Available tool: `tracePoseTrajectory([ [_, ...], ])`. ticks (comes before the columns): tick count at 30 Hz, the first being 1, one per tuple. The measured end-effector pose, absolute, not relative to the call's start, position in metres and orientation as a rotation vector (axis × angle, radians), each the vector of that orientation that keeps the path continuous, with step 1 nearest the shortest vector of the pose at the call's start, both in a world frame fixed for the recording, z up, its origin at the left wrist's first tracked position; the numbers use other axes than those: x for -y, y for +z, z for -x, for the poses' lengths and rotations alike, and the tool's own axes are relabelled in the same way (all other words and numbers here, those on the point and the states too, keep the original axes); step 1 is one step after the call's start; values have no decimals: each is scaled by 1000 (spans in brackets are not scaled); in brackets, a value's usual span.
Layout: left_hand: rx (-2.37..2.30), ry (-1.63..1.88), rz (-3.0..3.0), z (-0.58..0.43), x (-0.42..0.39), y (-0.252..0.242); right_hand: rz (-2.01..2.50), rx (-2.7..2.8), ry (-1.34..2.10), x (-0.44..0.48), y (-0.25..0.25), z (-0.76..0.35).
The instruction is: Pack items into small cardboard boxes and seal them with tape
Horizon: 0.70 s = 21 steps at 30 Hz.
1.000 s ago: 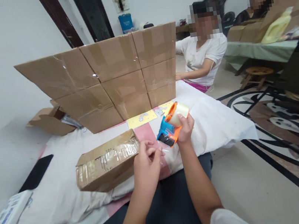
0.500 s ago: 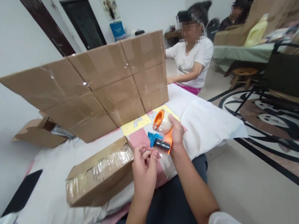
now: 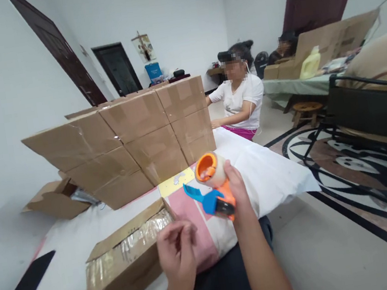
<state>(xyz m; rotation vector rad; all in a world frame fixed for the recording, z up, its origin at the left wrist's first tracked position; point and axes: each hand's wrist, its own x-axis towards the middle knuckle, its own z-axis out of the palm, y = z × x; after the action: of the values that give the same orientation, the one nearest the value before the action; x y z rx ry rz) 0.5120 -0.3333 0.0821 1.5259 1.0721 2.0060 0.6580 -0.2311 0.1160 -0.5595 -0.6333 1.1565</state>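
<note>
My right hand (image 3: 239, 191) grips an orange and blue tape dispenser (image 3: 211, 184) with a roll of clear tape, held up over the near edge of the low table. My left hand (image 3: 177, 254) is below and to the left of it, fingers curled together in a pinch; what they hold I cannot make out. Just left of that hand lies a small cardboard box (image 3: 128, 256), its side covered in shiny clear tape, resting on the white cloth (image 3: 273, 172) that covers the table.
A wall of stacked sealed cardboard boxes (image 3: 130, 140) stands across the table's far side. An opened box (image 3: 53, 202) lies at the far left. Another person (image 3: 241, 99) sits at the table's far right corner. A dark chair (image 3: 367, 114) stands to the right.
My right hand has turned the tape dispenser so its roll faces up and lifted it. My left hand has dropped lower, away from the dispenser. The view has tilted upward.
</note>
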Motion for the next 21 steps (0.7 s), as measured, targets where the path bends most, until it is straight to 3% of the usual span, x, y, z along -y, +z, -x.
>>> tracePoseTrajectory([
  [9, -1278, 2353, -1530, -474, 338, 111, 1239, 1236, 1017, 123, 112, -596],
  [18, -1370, 2298, -1596, -441, 337, 98, 1420, 1370, 942, 142, 115, -595],
  [21, -1452, 2219, -1556, -434, 339, 95, 1215, 1443, 885, 183, 131, -603],
])
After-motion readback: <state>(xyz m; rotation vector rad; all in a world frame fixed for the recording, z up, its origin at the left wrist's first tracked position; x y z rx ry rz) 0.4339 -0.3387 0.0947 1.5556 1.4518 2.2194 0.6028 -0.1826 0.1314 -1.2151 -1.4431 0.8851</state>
